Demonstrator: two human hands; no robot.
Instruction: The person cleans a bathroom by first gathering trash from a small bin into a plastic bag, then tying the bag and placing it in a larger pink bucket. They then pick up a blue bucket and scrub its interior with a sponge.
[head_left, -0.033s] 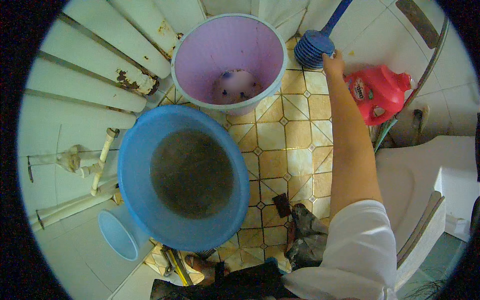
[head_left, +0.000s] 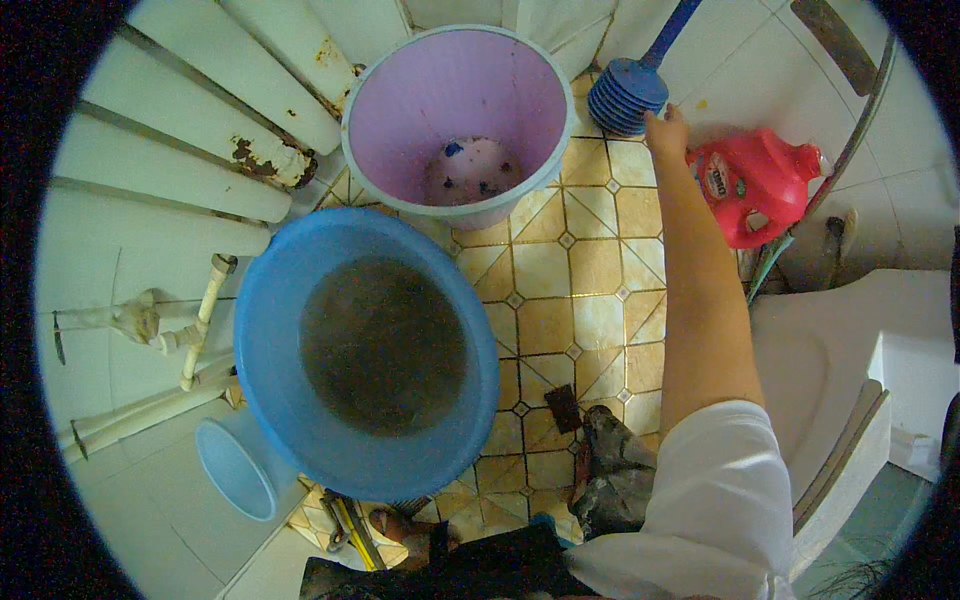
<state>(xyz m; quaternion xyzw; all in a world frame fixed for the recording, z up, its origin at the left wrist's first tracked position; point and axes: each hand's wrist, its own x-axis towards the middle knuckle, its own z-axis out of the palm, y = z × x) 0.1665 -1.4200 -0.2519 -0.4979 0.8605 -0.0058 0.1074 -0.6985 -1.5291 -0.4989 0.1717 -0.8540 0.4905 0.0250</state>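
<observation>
My right hand [head_left: 668, 133] reaches far forward along the right side. Its fingers are bent together beside the ribbed bellows of a blue plunger [head_left: 628, 98], which leans at the wall. The fingertips are by the plunger's right edge; I cannot make out whether they grip it or something small. Just right of my wrist lies a red detergent jug [head_left: 755, 190] with a handle, tilted. My left hand is not in view.
A large blue basin [head_left: 265, 400] holds murky dark water. Behind it stands a purple bucket [head_left: 390, 120] with dark bits at its bottom. A small light-blue bucket [head_left: 238, 470], white pipes [head_left: 200, 320] and a white fixture [head_left: 850, 330] flank the tiled floor [head_left: 545, 325].
A pale bright patch at the purple bucket's bottom is gone, and a small blue bit shows there more clearly. My right arm has barely moved.
</observation>
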